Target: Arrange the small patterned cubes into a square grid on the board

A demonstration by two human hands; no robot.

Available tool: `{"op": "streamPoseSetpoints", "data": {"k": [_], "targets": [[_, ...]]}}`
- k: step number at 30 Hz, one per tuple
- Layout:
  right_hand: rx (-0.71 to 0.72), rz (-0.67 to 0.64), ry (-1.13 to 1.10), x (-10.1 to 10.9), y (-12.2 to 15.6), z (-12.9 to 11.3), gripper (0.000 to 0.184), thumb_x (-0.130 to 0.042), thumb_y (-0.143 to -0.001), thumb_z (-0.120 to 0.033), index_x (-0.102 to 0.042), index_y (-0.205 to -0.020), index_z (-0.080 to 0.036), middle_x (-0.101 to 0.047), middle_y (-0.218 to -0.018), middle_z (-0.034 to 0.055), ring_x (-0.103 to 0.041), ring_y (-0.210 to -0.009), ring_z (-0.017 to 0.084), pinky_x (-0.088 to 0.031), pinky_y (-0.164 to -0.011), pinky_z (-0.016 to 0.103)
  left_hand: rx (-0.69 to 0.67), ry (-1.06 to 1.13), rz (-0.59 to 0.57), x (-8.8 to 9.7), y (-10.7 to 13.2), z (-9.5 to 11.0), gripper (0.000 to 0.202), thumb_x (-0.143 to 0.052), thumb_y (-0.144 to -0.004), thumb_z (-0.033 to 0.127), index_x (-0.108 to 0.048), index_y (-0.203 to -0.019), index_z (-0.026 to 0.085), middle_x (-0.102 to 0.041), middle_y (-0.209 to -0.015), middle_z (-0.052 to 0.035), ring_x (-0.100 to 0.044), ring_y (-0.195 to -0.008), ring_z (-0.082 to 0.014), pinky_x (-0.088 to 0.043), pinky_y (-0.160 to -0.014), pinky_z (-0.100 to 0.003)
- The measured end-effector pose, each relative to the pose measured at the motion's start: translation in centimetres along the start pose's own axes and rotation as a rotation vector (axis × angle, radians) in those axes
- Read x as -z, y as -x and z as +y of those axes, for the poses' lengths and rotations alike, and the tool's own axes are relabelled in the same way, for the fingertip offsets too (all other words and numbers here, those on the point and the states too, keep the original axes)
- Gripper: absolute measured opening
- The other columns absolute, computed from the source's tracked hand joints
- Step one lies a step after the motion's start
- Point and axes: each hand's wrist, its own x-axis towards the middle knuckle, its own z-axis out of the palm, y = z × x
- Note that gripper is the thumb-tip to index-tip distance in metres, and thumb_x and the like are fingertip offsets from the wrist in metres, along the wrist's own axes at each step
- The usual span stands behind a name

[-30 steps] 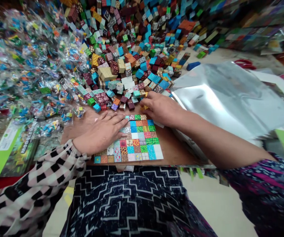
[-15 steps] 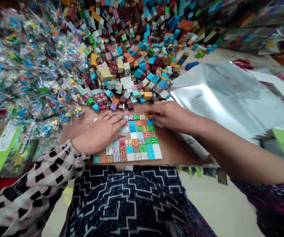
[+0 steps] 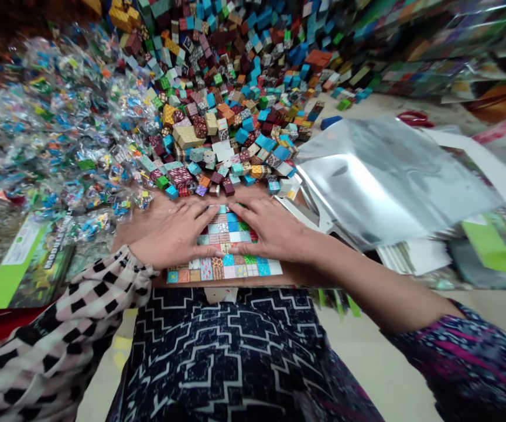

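Observation:
A flat grid of small printed square blocks [image 3: 231,268] in many colours lies in front of me on a brown board [image 3: 132,218]. My left hand [image 3: 174,231] rests open over its left side, fingers stretched forward and thumb pointing inward. Over the right side lies my right hand [image 3: 278,227], also open, fingers extended across the tiles. Both thumbs come close together near the middle. Much of the grid is hidden beneath the hands, and the centre and the front rows show between and below them.
A large heap of loose printed blocks [image 3: 235,111] spreads beyond the board. Clear bags of small colourful parts [image 3: 68,129] pile up at left, above a green-banded printed card pack [image 3: 20,258]. Silvery plastic sheets [image 3: 393,176] lie at right, with red-handled scissors [image 3: 415,119] behind.
My right hand has moved from the grid's far right corner onto its right side, with its fingers now spread flat. My left hand stays on the left side. The view has shifted slightly.

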Motion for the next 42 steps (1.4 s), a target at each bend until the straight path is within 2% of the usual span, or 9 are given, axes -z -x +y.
{"op": "streamPoseSetpoints", "data": {"k": [6,11,15,20,28,33,38,40,42], "targets": [[0.001,0.126,0.014,0.2,0.0,-0.7,0.088,-0.051,-0.084,-0.075,-0.039,-0.147,-0.014,-0.038,-0.153,0.0225,-0.033,-0.141,0.039,-0.031,-0.115,0.057,0.035,-0.021,0.091,0.0,2.3,0.2,0.088,-0.029,-0.09,0.075,-0.025,-0.154,0.016,-0.032,-0.159,-0.0177,-0.032,-0.144,-0.035,-0.028,-0.116,-0.052],[-0.014,0.137,-0.021,-0.8,-1.5,-1.0,0.081,-0.047,-0.091,-0.068,-0.04,-0.147,-0.01,-0.044,-0.15,0.0232,-0.042,-0.137,0.037,-0.036,-0.112,0.054,0.058,-0.155,0.135,-2.1,5.7,2.9,0.106,-0.045,-0.074,0.086,-0.03,-0.154,0.018,-0.029,-0.161,-0.0205,-0.021,-0.149,-0.0425,-0.018,-0.119,-0.06],[0.028,0.14,-0.05,-1.8,-2.4,-1.1,0.069,-0.047,-0.095,-0.062,-0.046,-0.144,-0.014,-0.051,-0.145,0.0182,-0.05,-0.13,0.033,-0.041,-0.107,0.052,0.117,-0.181,0.094,-3.5,6.5,4.1,0.084,-0.052,-0.086,0.069,-0.035,-0.152,0.02,-0.034,-0.159,-0.0185,-0.029,-0.146,-0.0419,-0.024,-0.116,-0.063],[0.035,0.152,-0.07,-2.3,-2.4,-1.1,0.066,-0.052,-0.094,-0.057,-0.048,-0.142,-0.012,-0.055,-0.14,0.0191,-0.052,-0.127,0.03,-0.044,-0.106,0.047,0.171,-0.2,0.07,-3.7,6.1,3.7,0.065,-0.056,-0.091,0.055,-0.046,-0.147,0.022,-0.042,-0.155,-0.016,-0.038,-0.142,-0.0408,-0.028,-0.114,-0.063],[0.034,0.158,-0.002,-1.9,-3.1,-3.4,0.06,-0.042,-0.098,-0.057,-0.038,-0.15,-0.027,-0.035,-0.159,0.0082,-0.023,-0.148,0.036,-0.02,-0.118,0.066,0.18,-0.15,0.155,-4.2,6.7,2.5,0.101,-0.043,-0.077,0.085,-0.038,-0.15,0.015,-0.033,-0.159,-0.0198,-0.025,-0.148,-0.0413,-0.025,-0.116,-0.064],[0.046,0.053,-0.005,-2.4,-4.4,-4.3,0.06,-0.032,-0.1,-0.057,-0.038,-0.151,-0.026,-0.029,-0.162,0.0067,-0.023,-0.148,0.035,-0.022,-0.119,0.062,0.208,-0.136,0.121,-5.0,6.7,2.4,0.086,-0.036,-0.088,0.075,-0.043,-0.147,0.013,-0.033,-0.159,-0.0202,-0.028,-0.148,-0.0386,-0.025,-0.116,-0.063],[0.049,0.019,-0.018,-2.5,-4.9,-4.2,0.06,-0.034,-0.1,-0.057,-0.039,-0.151,-0.026,-0.027,-0.163,0.0075,-0.02,-0.15,0.035,-0.018,-0.12,0.061,0.175,-0.104,0.23,-6.1,6.9,2.1,0.084,-0.034,-0.089,0.075,-0.042,-0.147,0.014,-0.034,-0.158,-0.0214,-0.026,-0.148,-0.0383,-0.023,-0.117,-0.062],[0.048,0.049,-0.062,-1.8,-4.5,-4.0,0.058,-0.038,-0.1,-0.055,-0.037,-0.151,-0.028,-0.026,-0.163,0.0063,-0.02,-0.15,0.034,-0.019,-0.12,0.06,0.152,-0.061,0.296,-6.6,7.2,1.7,0.086,-0.034,-0.089,0.076,-0.035,-0.151,0.017,-0.033,-0.158,-0.0212,-0.025,-0.149,-0.038,-0.023,-0.117,-0.061],[0.017,0.208,-0.133,-0.7,-3.4,-3.6,0.053,-0.039,-0.101,-0.05,-0.038,-0.15,-0.029,-0.032,-0.161,0.0061,-0.024,-0.149,0.029,-0.024,-0.119,0.056,0.158,-0.009,0.351,-7.0,7.7,1.3,0.085,-0.036,-0.09,0.073,-0.025,-0.155,0.02,-0.03,-0.159,-0.0206,-0.024,-0.149,-0.0377,-0.025,-0.117,-0.061]]}}
